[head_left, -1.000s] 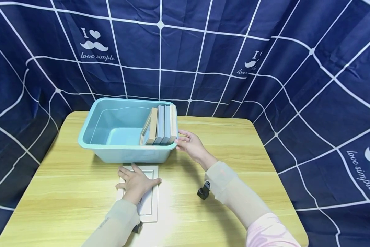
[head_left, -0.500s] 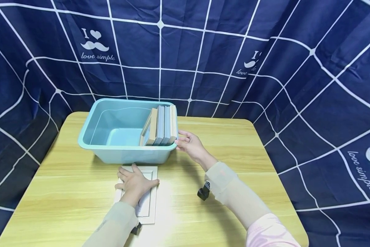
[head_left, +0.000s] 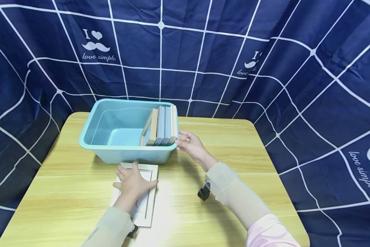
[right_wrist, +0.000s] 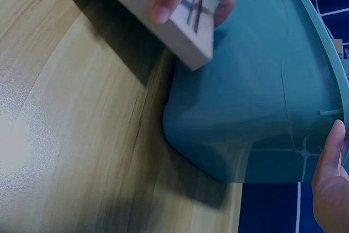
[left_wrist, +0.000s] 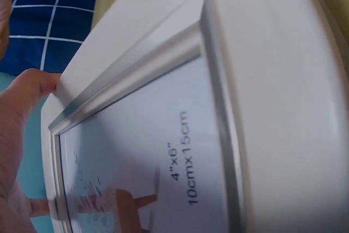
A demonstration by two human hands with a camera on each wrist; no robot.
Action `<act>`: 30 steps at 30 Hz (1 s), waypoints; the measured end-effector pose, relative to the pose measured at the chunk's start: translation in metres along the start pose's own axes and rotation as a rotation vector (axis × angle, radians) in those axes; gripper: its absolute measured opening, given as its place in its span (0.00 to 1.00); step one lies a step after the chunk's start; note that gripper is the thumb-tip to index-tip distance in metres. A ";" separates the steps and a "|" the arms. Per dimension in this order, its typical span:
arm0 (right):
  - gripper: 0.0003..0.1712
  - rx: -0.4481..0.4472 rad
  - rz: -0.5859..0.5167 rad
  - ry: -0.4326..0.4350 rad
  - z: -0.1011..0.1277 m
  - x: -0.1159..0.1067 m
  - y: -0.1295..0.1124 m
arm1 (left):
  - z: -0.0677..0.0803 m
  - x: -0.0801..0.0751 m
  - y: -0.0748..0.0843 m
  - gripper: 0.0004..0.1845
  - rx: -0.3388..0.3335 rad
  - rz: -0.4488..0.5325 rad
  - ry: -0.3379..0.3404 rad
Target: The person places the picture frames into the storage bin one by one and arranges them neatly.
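Observation:
My left hand spans a white picture frame in front of the tub, with the thumb at its right edge and fingers at its left. Printed size text shows on the frame's insert in the left wrist view. In the right wrist view the frame is tilted, its near end raised off the table. My right hand holds the rim of a light blue plastic tub at its front right corner. Several frames stand on edge in the tub's right end.
The tub stands near the back of a wood-grain table. Behind and beside the table hangs a dark blue curtain with white grid lines. A small black wrist camera hangs under the right forearm.
My left hand has tipped the picture frame and shifted its near end slightly left. The right hand and the tub have stayed in place.

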State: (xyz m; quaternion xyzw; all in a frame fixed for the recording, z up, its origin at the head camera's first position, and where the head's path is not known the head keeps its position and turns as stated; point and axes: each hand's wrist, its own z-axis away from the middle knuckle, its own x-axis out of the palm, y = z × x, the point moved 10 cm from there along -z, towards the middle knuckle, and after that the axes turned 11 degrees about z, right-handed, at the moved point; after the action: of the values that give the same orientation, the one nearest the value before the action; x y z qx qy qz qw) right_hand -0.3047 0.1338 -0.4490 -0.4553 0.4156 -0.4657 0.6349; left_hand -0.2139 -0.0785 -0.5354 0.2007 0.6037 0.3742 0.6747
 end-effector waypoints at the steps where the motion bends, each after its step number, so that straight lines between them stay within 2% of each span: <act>1: 0.31 -0.002 0.000 0.001 0.000 0.000 0.000 | 0.001 -0.004 0.003 0.65 0.016 0.009 0.017; 9: 0.31 -0.003 -0.014 0.009 0.000 0.000 0.000 | 0.013 -0.035 0.021 0.61 0.121 0.083 0.156; 14: 0.31 -0.011 -0.018 0.009 0.001 0.002 -0.002 | 0.020 -0.052 0.031 0.61 0.187 0.130 0.221; 19: 0.32 -0.015 -0.039 0.007 0.001 0.002 -0.001 | 0.025 -0.064 0.038 0.60 0.240 0.177 0.258; 25: 0.31 -0.015 -0.034 0.015 0.002 0.002 -0.002 | 0.031 -0.073 0.043 0.59 0.282 0.205 0.261; 30: 0.31 -0.010 -0.028 0.011 0.002 0.003 -0.001 | 0.037 -0.081 0.044 0.59 0.317 0.236 0.291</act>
State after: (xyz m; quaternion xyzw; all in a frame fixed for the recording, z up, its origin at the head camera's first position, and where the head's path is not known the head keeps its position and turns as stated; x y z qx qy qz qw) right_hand -0.3024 0.1314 -0.4478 -0.4617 0.4151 -0.4749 0.6238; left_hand -0.1887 -0.1044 -0.4426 0.3171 0.7181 0.3761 0.4922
